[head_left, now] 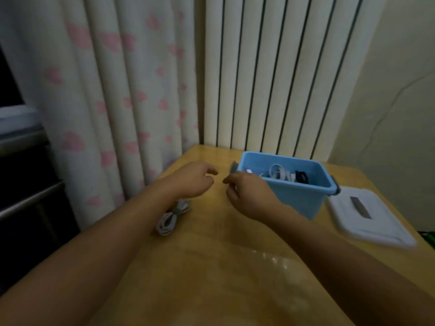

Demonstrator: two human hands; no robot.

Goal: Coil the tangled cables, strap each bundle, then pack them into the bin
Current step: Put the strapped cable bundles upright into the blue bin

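While both hands hover over the table (pixel 211 267) with nothing in them, the one thing left to pack, a strapped white bundle (pixel 172 216), lies flat on the wood directly under the left forearm, nearer the person than either palm. The left hand (pixel 191 181) hangs above and just beyond the bundle, fingers loosely curled and empty; the right hand (pixel 247 194) floats in front of the bin (pixel 294 196), near its front left corner, fingers also loosely bent and, as far as the blur allows, gripping nothing. That makes the left hand clearly the nearer one: it would have to draw back toward the body and drop, while the right would have to cross over. The bundle's long axis runs diagonally, from its looped end near the person up and to the right toward the strapped end, so it points roughly at the bin. The bin sits to the right and farther away, open, with white and black coils already inside; its white lid (pixel 367 220) rests on the table just beside it on the right. Judging by this, packing is nearly finished, and a pinch across the bundle's narrow middle looks like the easiest hold.
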